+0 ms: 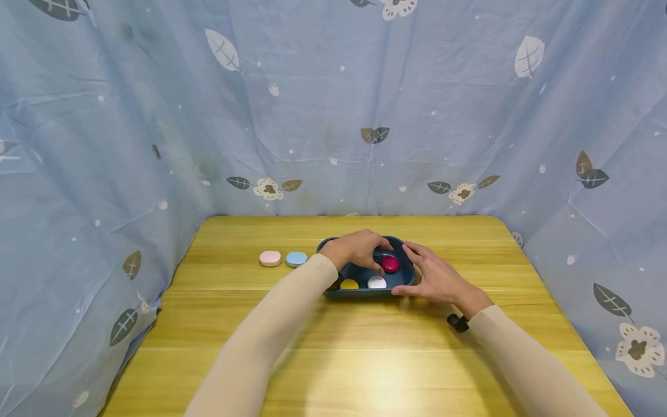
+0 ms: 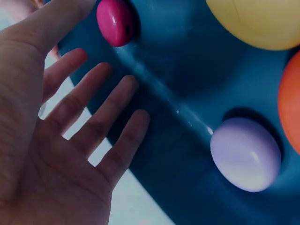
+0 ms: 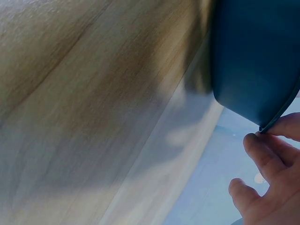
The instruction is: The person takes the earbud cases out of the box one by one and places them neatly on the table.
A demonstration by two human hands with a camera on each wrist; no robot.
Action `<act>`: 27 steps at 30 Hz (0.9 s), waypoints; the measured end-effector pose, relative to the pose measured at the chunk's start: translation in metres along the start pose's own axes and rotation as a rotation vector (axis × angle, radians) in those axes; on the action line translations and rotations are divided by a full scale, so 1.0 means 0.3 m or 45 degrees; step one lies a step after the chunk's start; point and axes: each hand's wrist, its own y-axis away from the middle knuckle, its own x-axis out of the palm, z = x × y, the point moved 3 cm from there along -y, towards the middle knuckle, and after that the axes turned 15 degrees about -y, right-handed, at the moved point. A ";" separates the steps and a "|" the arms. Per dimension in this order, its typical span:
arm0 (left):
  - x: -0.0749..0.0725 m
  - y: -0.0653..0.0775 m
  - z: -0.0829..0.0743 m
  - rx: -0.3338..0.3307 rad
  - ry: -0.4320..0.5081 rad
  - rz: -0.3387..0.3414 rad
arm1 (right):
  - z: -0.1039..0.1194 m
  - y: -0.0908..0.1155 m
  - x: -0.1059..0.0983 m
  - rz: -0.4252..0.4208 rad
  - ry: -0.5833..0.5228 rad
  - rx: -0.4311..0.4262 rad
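Note:
On the table sits a dark blue tray with rounded corners. My left hand reaches over its middle, fingers extended and spread in the left wrist view. Its thumb lies near a glossy magenta rounded piece, which rests on the tray floor. A pale lilac rounded piece, a yellow piece and an orange piece also lie inside. At the tray's right end, my right hand holds the rim, thumb at the near side and fingers at the far side. Fingertips meet the rim at a corner.
Left of the tray, a pink oval piece and a light blue oval piece lie on the wooden table. A patterned blue curtain hangs behind the table and along both sides. A small black device is at my right wrist.

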 end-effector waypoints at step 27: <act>0.064 -0.108 -0.008 -0.002 -0.103 0.037 | -0.008 0.002 0.002 -0.003 -0.058 0.005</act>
